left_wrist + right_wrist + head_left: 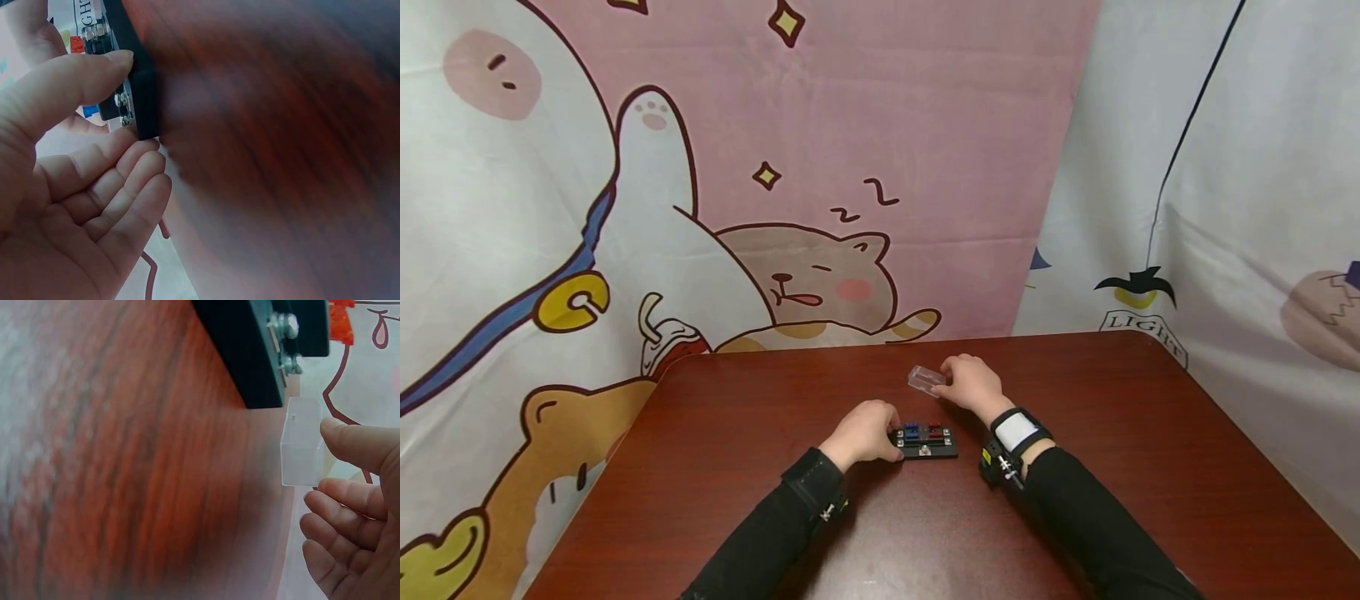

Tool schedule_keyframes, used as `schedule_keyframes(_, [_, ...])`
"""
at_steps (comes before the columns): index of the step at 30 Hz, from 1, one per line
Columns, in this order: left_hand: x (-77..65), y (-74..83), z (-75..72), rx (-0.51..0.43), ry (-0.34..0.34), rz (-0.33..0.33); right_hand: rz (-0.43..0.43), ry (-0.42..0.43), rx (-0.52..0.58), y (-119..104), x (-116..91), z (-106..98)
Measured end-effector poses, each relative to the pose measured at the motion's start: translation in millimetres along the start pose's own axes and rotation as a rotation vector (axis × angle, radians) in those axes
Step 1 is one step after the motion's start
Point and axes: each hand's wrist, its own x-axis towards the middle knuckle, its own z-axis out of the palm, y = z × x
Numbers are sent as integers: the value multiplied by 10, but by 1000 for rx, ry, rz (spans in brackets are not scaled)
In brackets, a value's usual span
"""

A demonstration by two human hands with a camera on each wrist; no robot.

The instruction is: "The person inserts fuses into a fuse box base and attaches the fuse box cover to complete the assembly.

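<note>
A black fuse block point(928, 452) with blue and red blade fuses lies near the middle of the table. My left hand point(863, 432) grips its left end, the thumb on the near side and the fingers at the end and far side. Screw terminals show along the block's edge in the left wrist view. Beyond the block, my right hand point(974, 385) pinches a clear plastic cover point(302, 442) between thumb and index finger, at the cover's right end. The other right fingers are loosely bent below it. The cover is close to the tabletop, apart from the block.
The reddish-brown wooden table point(737, 500) reaches back to a hanging cloth point(955, 150) printed with cartoon animals. A wrist camera point(992, 464) and strap sit on the right wrist, close to the table.
</note>
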Motion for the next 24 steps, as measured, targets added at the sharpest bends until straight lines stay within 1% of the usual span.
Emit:
schedule_keyframes(5, [3, 10, 4, 11, 0, 5, 11, -15, -14, -6, 28, 34])
schedule_keyframes(11, [7, 15, 3, 18, -4, -9, 5, -17, -18, -17, 45, 58])
schedule_keyframes(18, [11, 8, 5, 18, -7, -10, 7, -30, -27, -42, 53, 92])
schedule_keyframes(21, [12, 11, 3, 17, -8, -12, -1, -29, -25, -38, 42, 80])
schedule_keyframes(24, [13, 11, 5, 14, -9, -10, -26, -13, -20, -23, 3, 35])
